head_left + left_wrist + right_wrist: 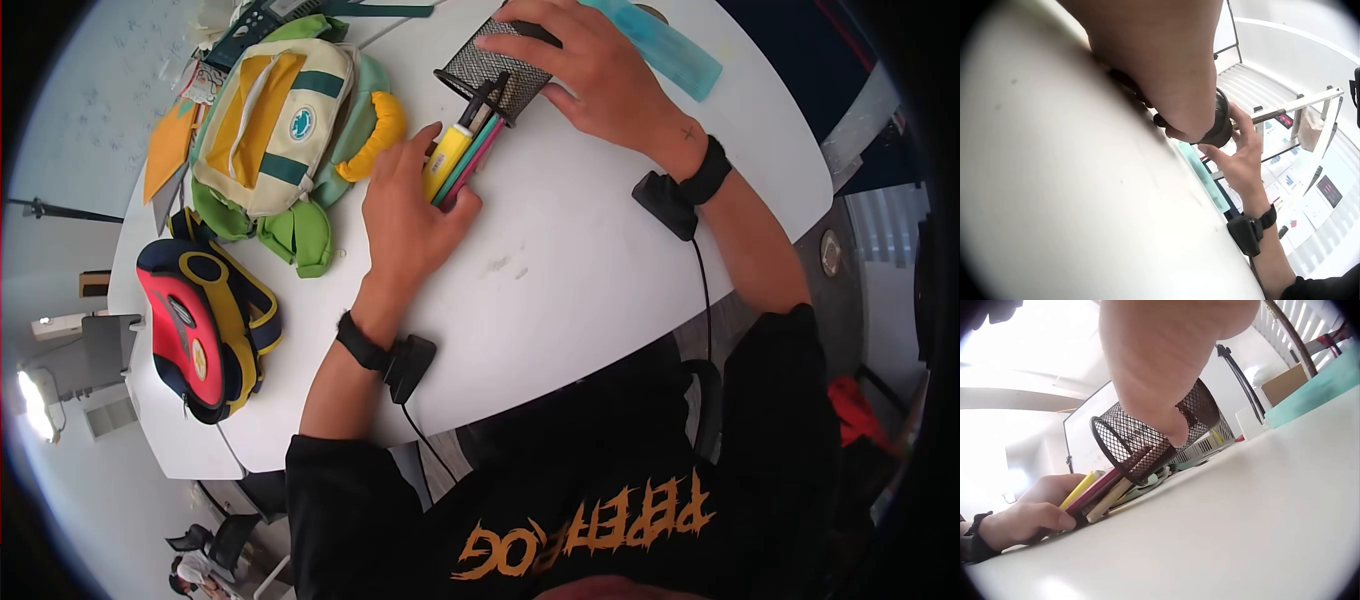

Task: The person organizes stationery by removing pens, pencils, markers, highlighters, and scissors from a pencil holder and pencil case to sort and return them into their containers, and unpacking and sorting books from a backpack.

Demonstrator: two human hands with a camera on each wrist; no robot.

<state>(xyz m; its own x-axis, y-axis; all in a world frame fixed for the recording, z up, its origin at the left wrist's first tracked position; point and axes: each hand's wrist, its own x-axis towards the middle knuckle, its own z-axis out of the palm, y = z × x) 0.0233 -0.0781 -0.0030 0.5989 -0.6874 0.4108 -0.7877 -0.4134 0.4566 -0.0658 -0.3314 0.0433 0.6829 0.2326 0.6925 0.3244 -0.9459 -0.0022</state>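
Observation:
A black mesh pen cup (476, 62) lies tilted on its side above the white table, its mouth toward my left hand. My right hand (605, 80) grips it around its wall, thumb below and fingers over the top. My left hand (405, 215) holds a bundle at the cup's mouth: a thick yellow highlighter (447, 165), a teal pen (466, 162) and a pink pen (480, 158). Black pens (482, 100) reach into the mouth beside them. In the right wrist view the yellow and dark pink barrels (1094, 490) slope from the cup down to the left fingers.
Left of my left hand lies a small green and cream backpack (325, 80) with a yellow handle. Closer to me is a red and navy bag (190, 340). A translucent teal case (675, 55) lies beyond my right hand. The table's curved edge (560, 385) runs near my body.

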